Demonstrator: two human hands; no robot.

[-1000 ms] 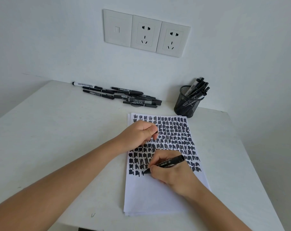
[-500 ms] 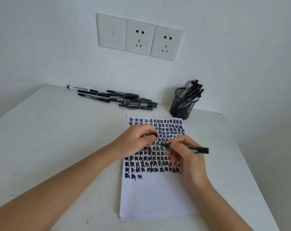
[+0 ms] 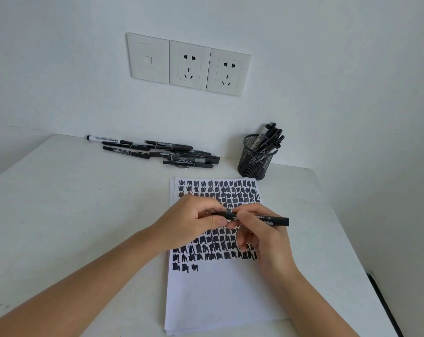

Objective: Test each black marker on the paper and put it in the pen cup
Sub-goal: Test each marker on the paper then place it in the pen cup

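Observation:
A black marker (image 3: 270,219) lies level between both hands above the paper (image 3: 220,295), a white stack covered with rows of black scribbles. My right hand (image 3: 262,242) grips the marker's barrel. My left hand (image 3: 194,221) pinches its cap (image 3: 228,214) at the marker's left end; the cap meets the barrel there. A black mesh pen cup (image 3: 254,160) with several markers in it stands behind the paper's far right corner. Several loose black markers (image 3: 167,153) lie in a pile at the back of the table.
The white table (image 3: 72,215) meets the wall at the back, and its right edge runs close to the paper. Three wall plates (image 3: 189,64) with sockets are mounted above the pile. A dark strip (image 3: 386,307) shows past the table's right edge.
My right hand lifted the marker off the paper's bottom row and turned it level. My left hand came off the sheet and brought the cap onto the marker's tip. The camera tilted down.

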